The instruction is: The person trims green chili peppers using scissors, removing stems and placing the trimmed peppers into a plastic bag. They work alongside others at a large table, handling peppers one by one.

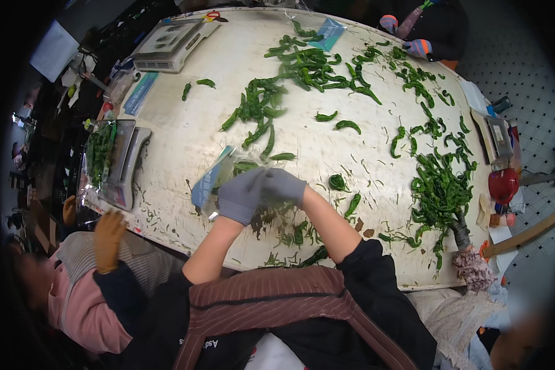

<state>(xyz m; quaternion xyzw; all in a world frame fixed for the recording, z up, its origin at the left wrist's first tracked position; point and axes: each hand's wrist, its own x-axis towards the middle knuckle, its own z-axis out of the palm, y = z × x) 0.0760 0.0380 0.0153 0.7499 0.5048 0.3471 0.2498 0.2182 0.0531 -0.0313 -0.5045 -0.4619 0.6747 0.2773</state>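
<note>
Both my hands wear grey knit gloves and meet near the front middle of the white table. My left hand (243, 193) and my right hand (281, 186) touch, their fingers closed on the edge of a clear plastic bag (224, 172) with a blue printed band. Green peppers (245, 166) show through the film at its mouth. A single pepper (283, 157) lies just beyond my fingers, and a larger heap of green peppers (259, 99) spreads farther off. To the right of my right wrist lie a curled pepper (336, 182) and scattered stems. My fingertips are partly hidden.
Two scales stand at left, one (155, 60) far back, the nearer (136, 162) bearing a filled pepper bag (100, 150). Co-workers' gloved hands are at lower left (108, 240), far right (418, 47) and lower right (460, 231), beside a big pepper pile (441, 185).
</note>
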